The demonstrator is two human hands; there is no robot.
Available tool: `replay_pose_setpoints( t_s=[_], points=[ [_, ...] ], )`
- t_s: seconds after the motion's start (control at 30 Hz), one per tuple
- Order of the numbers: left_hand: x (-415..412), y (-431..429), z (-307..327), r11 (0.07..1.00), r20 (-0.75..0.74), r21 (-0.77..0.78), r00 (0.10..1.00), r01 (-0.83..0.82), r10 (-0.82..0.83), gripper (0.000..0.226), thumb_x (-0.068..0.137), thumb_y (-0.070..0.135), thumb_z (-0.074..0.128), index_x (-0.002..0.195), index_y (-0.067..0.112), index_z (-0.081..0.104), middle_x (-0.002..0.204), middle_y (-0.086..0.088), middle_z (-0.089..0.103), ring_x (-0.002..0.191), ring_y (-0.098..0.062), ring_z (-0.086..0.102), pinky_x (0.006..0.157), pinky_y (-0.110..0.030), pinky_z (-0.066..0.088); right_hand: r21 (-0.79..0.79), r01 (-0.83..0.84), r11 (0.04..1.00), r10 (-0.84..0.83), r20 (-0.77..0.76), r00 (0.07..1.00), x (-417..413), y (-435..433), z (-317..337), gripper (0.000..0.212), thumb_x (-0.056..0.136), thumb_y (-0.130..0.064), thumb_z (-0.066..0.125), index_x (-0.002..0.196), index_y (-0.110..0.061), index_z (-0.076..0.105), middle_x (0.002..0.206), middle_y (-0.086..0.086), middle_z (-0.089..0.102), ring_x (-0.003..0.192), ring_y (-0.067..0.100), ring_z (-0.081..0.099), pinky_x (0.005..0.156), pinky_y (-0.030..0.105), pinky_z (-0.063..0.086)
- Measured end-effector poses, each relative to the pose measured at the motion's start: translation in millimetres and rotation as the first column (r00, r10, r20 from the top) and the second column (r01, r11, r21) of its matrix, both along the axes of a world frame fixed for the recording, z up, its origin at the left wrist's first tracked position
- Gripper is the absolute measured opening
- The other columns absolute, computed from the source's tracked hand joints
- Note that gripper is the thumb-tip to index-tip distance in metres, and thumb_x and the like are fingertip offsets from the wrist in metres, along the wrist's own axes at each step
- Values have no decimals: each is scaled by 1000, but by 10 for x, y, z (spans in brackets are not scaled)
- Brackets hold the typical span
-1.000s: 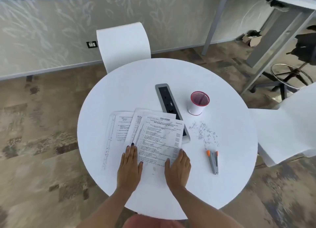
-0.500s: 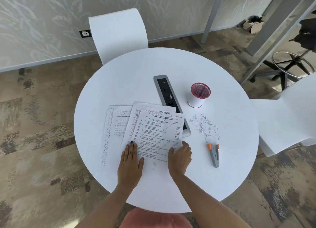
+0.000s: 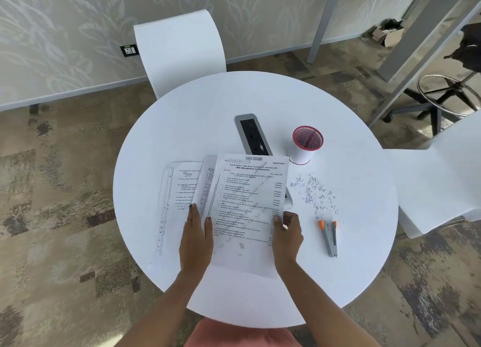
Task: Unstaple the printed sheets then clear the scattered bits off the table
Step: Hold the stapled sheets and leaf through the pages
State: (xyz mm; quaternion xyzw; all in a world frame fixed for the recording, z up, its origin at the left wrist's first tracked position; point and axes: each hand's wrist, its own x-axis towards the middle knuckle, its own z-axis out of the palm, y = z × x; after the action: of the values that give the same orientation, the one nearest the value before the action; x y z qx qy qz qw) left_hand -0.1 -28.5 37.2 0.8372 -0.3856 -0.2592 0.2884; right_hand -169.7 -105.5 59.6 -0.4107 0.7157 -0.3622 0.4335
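Printed sheets (image 3: 244,203) lie fanned out on the round white table (image 3: 197,128), the top sheet overlapping two others to its left. My left hand (image 3: 195,236) rests flat on the left edge of the top sheet, fingers together. My right hand (image 3: 287,233) pinches the top sheet's right edge between thumb and fingers. A scatter of small silvery bits (image 3: 313,191) lies right of the sheets. A grey staple remover with orange tips (image 3: 329,236) lies below the bits, apart from both hands.
A white cup with a red mesh rim (image 3: 305,146) stands behind the bits. A grey power strip (image 3: 253,134) is set into the table, partly under the sheets. White chairs stand at the far side (image 3: 179,50) and right (image 3: 437,180). A stool base (image 3: 447,94) is far right.
My right hand went from lying flat on the paper to curling and pinching the top sheet's right edge. The left hand stayed flat. The camera view shifted a little.
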Motion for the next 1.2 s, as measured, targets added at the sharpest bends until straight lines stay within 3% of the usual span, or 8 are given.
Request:
replay_pose_setpoints(
  t_s=[0.07,0.17,0.27,0.4,0.53,0.7,1.0,1.2],
  points=[
    [58,-81,112,996,-116,-55,992,-65,59,61,102,44,32,156,21,15,161,-7,29,144,-32,35,118,-46,29,10,13,1000,-13,42,999,-31,-18,19,6,92,-16,58,97,-15,56,95,1,63,82,16,56,72,25,40],
    [139,-182,312,976,-345,-89,925,-199,157,52,103,40,38,152,22,33,154,-4,41,142,-25,39,114,-30,27,35,-22,999,18,112,994,-63,-35,27,8,89,-21,62,94,-19,57,98,2,68,83,16,59,74,28,43],
    [233,-227,431,967,-464,-64,865,-248,191,43,102,38,44,143,25,47,143,1,52,135,-22,45,109,-35,35,63,-75,995,63,172,983,-54,-38,32,6,88,-24,64,91,-23,58,98,1,70,85,17,62,77,33,48],
    [335,-172,390,984,-435,-58,891,-171,129,29,94,43,58,118,27,64,108,10,70,109,-18,63,79,-26,46,62,-120,991,110,139,984,-18,-61,66,8,89,-23,63,85,-27,58,95,-5,68,88,13,63,75,29,50],
    [425,-58,274,992,-386,-70,920,-108,73,37,85,47,65,115,25,66,97,6,75,94,-16,69,79,-32,53,80,-215,973,210,68,975,-1,-115,93,6,92,-19,59,94,-14,60,86,-6,64,78,11,58,60,18,41],
    [404,24,265,984,-373,-76,920,-161,121,29,94,25,62,123,20,64,99,-1,73,94,-17,68,80,-31,53,151,-256,955,262,-21,965,-7,-130,13,19,98,-21,44,91,-13,59,86,0,62,75,15,53,57,21,40],
    [423,76,194,972,-377,-46,905,-229,196,28,95,20,61,123,16,64,102,-3,70,98,-21,64,79,-28,46,241,-206,948,229,-73,971,73,-109,-107,27,93,-9,37,95,-11,64,97,9,67,93,27,61,80,37,50],
    [480,147,136,965,-383,-23,894,-262,234,30,96,19,60,126,14,62,109,-6,67,100,-21,60,61,-19,40,242,-233,942,253,-55,966,139,-126,-78,32,90,-3,36,94,-11,67,83,3,64,72,20,54,64,29,43]
  ],
)
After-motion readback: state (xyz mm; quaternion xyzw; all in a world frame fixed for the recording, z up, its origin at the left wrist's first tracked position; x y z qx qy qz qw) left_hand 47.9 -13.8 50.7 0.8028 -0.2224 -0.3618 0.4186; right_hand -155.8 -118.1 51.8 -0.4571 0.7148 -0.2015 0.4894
